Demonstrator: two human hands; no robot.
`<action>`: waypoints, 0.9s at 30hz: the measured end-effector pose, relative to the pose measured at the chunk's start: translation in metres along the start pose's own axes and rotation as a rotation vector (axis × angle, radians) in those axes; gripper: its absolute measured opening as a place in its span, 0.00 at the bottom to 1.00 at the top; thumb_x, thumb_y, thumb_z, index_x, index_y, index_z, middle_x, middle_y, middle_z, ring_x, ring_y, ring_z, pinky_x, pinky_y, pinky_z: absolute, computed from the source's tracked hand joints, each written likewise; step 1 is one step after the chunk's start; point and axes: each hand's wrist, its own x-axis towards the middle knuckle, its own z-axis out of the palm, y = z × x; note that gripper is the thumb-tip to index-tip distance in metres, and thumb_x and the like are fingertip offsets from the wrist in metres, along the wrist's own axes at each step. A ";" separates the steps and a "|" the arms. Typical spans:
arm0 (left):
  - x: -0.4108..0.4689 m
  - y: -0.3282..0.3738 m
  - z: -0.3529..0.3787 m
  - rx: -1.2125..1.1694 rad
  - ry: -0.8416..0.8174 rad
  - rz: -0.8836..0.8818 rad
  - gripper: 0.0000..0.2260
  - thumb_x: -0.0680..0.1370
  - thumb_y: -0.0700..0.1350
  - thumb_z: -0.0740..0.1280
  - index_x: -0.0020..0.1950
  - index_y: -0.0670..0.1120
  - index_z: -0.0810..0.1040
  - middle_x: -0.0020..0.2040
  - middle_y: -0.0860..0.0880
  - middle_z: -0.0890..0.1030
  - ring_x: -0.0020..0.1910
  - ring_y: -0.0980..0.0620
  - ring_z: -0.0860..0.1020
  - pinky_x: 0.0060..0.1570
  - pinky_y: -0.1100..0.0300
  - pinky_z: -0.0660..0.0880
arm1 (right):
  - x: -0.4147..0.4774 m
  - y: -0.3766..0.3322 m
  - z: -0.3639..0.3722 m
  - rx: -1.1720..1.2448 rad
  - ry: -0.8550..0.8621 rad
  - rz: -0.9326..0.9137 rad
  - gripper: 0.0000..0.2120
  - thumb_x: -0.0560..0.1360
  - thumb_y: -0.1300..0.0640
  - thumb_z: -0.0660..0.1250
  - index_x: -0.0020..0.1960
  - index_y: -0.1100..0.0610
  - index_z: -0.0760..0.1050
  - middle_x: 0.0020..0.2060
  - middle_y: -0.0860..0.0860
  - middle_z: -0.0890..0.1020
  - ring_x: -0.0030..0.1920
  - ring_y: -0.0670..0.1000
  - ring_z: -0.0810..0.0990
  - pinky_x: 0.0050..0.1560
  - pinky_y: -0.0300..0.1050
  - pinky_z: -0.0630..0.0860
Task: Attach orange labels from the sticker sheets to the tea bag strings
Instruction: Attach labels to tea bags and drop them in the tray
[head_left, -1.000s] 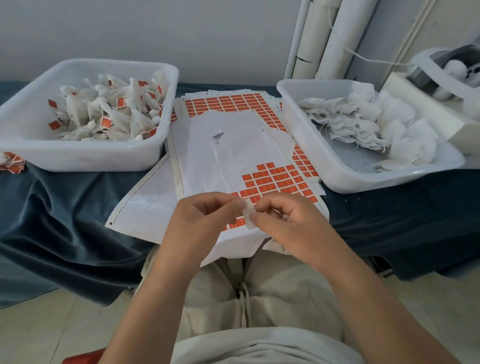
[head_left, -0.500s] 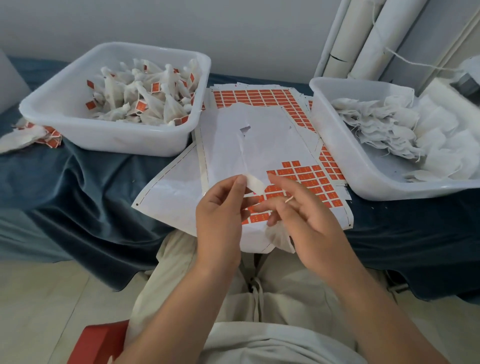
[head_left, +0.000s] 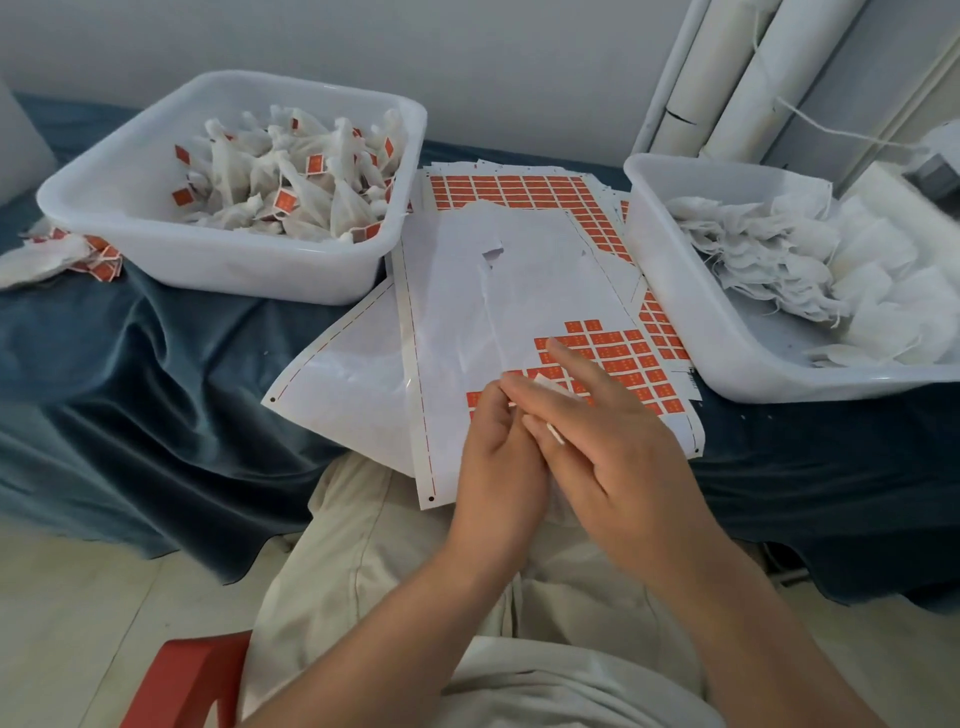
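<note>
Right hand (head_left: 608, 447) fingers (head_left: 571, 364) now over tea bag (head_left: 546, 384)

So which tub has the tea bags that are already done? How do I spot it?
Find the table under the blue cloth. Two white tubs sit on it, one each side of the sticker sheets. You want the left tub: its tea bags carry little orange labels, while the right tub holds only plain white bags.

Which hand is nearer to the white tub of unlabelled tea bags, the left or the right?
Right. The right hand lies over the sticker sheet, just left of the tub. The left hand is beside it, on the side away from the tub.
</note>
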 end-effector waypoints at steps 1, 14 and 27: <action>-0.002 0.000 0.002 -0.002 0.000 -0.004 0.08 0.86 0.46 0.59 0.58 0.46 0.77 0.53 0.43 0.86 0.55 0.43 0.85 0.56 0.42 0.82 | 0.000 0.001 0.000 0.016 0.001 0.016 0.19 0.86 0.49 0.57 0.74 0.45 0.76 0.78 0.52 0.72 0.77 0.49 0.71 0.74 0.46 0.70; -0.001 0.007 0.001 -0.023 0.077 0.033 0.07 0.85 0.45 0.67 0.50 0.46 0.83 0.39 0.50 0.84 0.33 0.54 0.80 0.31 0.64 0.77 | 0.005 0.020 -0.007 0.423 0.111 0.212 0.15 0.84 0.49 0.64 0.69 0.44 0.80 0.62 0.35 0.83 0.65 0.36 0.79 0.65 0.31 0.74; -0.004 0.009 -0.001 0.051 0.077 0.119 0.08 0.82 0.43 0.68 0.44 0.50 0.82 0.33 0.52 0.81 0.28 0.55 0.77 0.30 0.64 0.76 | 0.008 0.024 -0.009 0.792 0.029 0.456 0.14 0.82 0.52 0.65 0.62 0.38 0.84 0.57 0.41 0.87 0.62 0.43 0.84 0.65 0.51 0.78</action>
